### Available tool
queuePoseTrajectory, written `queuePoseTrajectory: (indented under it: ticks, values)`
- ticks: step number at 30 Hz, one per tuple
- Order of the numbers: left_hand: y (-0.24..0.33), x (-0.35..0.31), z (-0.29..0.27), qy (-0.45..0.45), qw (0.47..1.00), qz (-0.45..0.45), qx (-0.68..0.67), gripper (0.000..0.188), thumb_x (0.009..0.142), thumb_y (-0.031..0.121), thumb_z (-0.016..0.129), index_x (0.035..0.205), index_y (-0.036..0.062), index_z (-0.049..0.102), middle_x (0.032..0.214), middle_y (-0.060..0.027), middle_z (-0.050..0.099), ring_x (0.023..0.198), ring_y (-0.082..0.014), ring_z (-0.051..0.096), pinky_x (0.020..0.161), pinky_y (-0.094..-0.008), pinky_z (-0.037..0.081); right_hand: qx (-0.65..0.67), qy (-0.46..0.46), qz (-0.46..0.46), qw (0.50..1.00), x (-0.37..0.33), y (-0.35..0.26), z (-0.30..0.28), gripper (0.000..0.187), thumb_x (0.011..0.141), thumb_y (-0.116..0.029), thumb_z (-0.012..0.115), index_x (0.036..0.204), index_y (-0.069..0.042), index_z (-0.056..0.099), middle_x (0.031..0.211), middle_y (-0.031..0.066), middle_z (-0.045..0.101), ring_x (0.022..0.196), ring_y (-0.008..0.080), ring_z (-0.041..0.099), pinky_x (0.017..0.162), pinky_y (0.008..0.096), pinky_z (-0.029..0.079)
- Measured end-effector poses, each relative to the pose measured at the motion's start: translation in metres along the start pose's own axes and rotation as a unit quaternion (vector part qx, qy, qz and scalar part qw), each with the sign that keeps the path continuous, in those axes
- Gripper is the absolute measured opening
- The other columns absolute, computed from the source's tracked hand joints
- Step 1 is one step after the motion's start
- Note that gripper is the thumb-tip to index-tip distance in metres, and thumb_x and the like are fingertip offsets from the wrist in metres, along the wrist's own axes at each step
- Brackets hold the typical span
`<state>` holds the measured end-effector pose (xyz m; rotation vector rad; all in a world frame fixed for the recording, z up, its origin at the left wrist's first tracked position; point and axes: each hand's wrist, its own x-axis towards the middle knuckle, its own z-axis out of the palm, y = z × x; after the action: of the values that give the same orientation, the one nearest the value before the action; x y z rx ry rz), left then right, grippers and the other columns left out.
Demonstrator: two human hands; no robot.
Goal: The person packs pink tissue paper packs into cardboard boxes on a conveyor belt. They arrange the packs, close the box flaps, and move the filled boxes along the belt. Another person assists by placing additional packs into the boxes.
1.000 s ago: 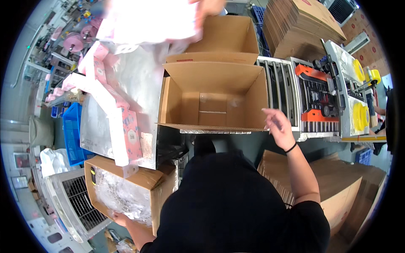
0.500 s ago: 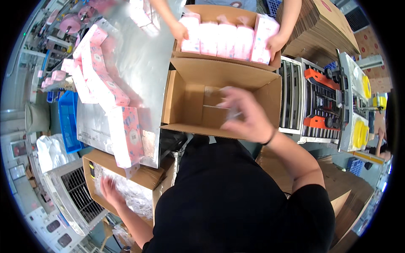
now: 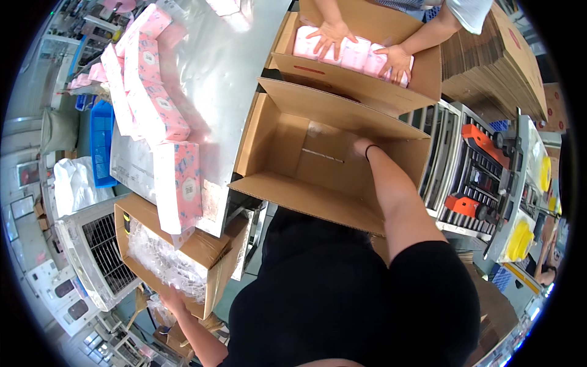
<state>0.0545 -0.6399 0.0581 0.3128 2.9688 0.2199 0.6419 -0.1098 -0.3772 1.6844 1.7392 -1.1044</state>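
My right hand (image 3: 361,147) reaches down into an open cardboard box (image 3: 287,189) in front of me. It is near the inside right part of the box, and its fingers are blurred and mostly hidden. A thin pale strip (image 3: 323,155) runs along the box's bottom, with a clear patch near it. Low on the left, my left hand (image 3: 173,299) is at the near rim of a carton (image 3: 211,293) filled with crumpled clear plastic pieces (image 3: 165,260). Its fingers are too indistinct to read.
Across from me, a co-worker's spread hands (image 3: 333,38) press on pink-and-white packs (image 3: 354,55) in a second box (image 3: 367,92). Pink patterned packs (image 3: 177,183) line the metal table (image 3: 214,79) at left. A roller conveyor (image 3: 440,153) and flat cardboard stacks (image 3: 495,61) stand right.
My right hand has gone down into the box from above it. My left hand has drawn back to the carton's near rim. The co-worker's packs now sit lower in their box.
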Motion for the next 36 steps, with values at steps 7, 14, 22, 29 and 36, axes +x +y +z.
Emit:
queuePoseTrajectory:
  ticks: [7, 14, 22, 29, 36]
  values:
    - [0.075, -0.063, -0.006, 0.069, 0.981, 0.148, -0.101, 0.036, 0.097, 0.008, 0.062, 0.133, 0.0054, 0.060, 0.134, -0.0120, 0.056, 0.119, -0.0237, 0.057, 0.098, -0.0362, 0.049, 0.031, 0.026, 0.074, 0.996, -0.023, -0.007, 0.059, 0.036, 0.095, -0.018, 0.049, 0.122, -0.005, 0.068, 0.129, 0.0164, 0.063, 0.124, 0.0309, 0.057, 0.106, 0.0465, 0.044]
    - [0.240, -0.104, 0.035, -0.233, 0.847, 0.321, -0.354, 0.031, 0.099, 0.005, 0.060, 0.130, 0.0041, 0.060, 0.127, -0.0088, 0.060, 0.116, -0.0187, 0.059, 0.095, -0.0313, 0.050, 0.358, -0.201, -0.041, 0.911, -0.164, -0.121, -0.078, 0.027, 0.093, -0.019, 0.062, 0.113, -0.004, 0.072, 0.114, 0.0105, 0.068, 0.117, 0.0249, 0.058, 0.101, 0.0430, 0.046]
    - [0.285, -0.152, 0.046, -0.382, 0.734, 0.296, -0.477, 0.024, 0.101, 0.016, 0.061, 0.120, 0.0005, 0.064, 0.118, -0.0080, 0.064, 0.104, -0.0136, 0.061, 0.086, -0.0298, 0.052, 0.088, -0.192, -0.712, 0.670, -0.428, -0.281, -0.138, 0.042, 0.094, -0.020, 0.069, 0.131, -0.001, 0.060, 0.131, 0.0150, 0.059, 0.124, 0.0285, 0.056, 0.107, 0.0372, 0.043]
    - [0.114, -0.031, -0.005, 0.134, 0.974, 0.180, -0.018, 0.090, 0.074, 0.051, 0.083, 0.144, 0.0071, 0.047, 0.145, -0.0223, 0.047, 0.136, -0.0413, 0.041, 0.111, -0.0517, 0.035, 0.118, -0.182, -0.534, 0.818, -0.379, -0.275, -0.113, 0.053, 0.094, -0.029, 0.070, 0.136, 0.000, 0.055, 0.123, 0.0209, 0.067, 0.112, 0.0293, 0.066, 0.098, 0.0377, 0.052]
    - [0.257, 0.023, 0.026, -0.163, 0.920, 0.347, 0.085, 0.107, 0.065, 0.050, 0.085, 0.155, 0.0270, 0.031, 0.146, -0.0214, 0.041, 0.129, -0.0432, 0.049, 0.103, -0.0488, 0.047, 0.265, -0.316, -0.314, 0.855, -0.360, -0.387, -0.094, 0.069, 0.096, -0.026, 0.069, 0.151, 0.000, 0.036, 0.129, 0.0194, 0.060, 0.097, 0.0227, 0.068, 0.083, 0.0335, 0.059]
